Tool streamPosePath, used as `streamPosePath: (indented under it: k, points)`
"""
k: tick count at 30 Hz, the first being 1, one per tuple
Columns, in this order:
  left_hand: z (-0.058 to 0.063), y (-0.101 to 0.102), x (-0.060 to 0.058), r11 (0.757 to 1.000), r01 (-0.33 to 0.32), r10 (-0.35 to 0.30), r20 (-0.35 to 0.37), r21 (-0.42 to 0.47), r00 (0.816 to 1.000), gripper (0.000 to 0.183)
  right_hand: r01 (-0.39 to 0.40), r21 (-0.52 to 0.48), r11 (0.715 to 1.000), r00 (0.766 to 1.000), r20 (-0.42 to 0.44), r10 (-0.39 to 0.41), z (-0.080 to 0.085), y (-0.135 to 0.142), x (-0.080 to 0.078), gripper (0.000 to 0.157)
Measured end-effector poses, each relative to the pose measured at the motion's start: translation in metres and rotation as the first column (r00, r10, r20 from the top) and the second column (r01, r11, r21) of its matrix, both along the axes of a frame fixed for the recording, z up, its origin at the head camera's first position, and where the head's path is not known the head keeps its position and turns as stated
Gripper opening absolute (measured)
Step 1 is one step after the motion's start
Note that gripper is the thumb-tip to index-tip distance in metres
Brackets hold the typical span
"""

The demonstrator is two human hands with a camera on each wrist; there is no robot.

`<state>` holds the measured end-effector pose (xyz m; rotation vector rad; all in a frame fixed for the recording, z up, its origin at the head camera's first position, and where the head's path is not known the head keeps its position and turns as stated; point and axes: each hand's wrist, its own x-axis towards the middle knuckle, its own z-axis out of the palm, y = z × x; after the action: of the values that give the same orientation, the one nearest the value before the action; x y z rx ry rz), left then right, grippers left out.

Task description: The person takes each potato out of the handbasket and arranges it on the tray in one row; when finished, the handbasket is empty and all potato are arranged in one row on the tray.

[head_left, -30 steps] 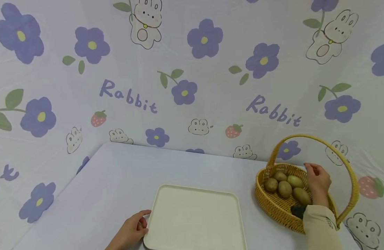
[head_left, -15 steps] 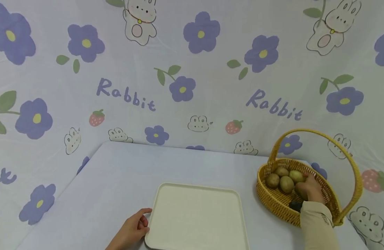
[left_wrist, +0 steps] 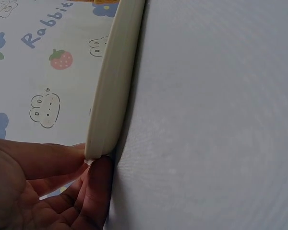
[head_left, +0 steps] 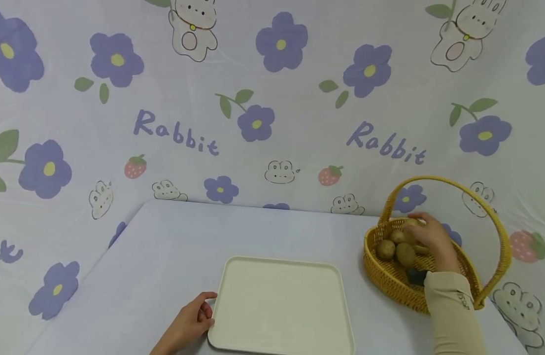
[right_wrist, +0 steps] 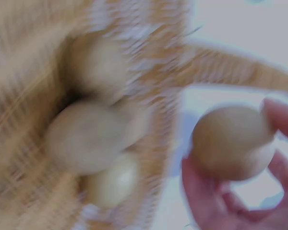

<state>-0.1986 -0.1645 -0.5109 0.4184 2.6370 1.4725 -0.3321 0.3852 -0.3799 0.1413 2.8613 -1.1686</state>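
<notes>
A cream rectangular tray (head_left: 281, 305) lies on the white-covered table. My left hand (head_left: 188, 320) grips its left edge; in the left wrist view the fingers (left_wrist: 53, 160) meet the tray's rim (left_wrist: 113, 91) from both sides. At the right stands a yellow wicker basket (head_left: 388, 283) with a tall handle, holding several brownish potatoes (head_left: 405, 255). Over the basket's far side, my right hand (head_left: 434, 239) holds one potato (right_wrist: 233, 143) between curled fingers and thumb. Its neighbours in the basket (right_wrist: 86, 136) look blurred in the right wrist view.
The basket's handle (head_left: 498, 236) arches above and to the right of my right forearm. A patterned cloth wall (head_left: 277, 108) with flowers and rabbits rises behind the table. A dark object (head_left: 416, 276) sits by the beige sleeve (head_left: 452, 301).
My right hand has gone down into the basket, taken hold of a potato and moved up and left with it. The left hand stays at the tray. The head view shifts slightly.
</notes>
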Motion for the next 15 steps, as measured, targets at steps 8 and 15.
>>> streamPosePath:
  k: [8, 15]
  points:
    - [-0.001, -0.001, 0.002, 0.999, -0.02, 0.02, -0.008, 0.026, 1.0, 0.05, -0.227, -0.692, 0.685, 0.971, -0.103, 0.216, 0.017, -0.092, -0.003, 0.033]
    - [-0.003, 0.004, 0.0, 0.999, -0.027, 0.028, -0.009, 0.036, 1.0, 0.05, -0.296, -0.798, 0.525, 0.938, -0.139, 0.319, -0.014, -0.178, 0.003, 0.061]
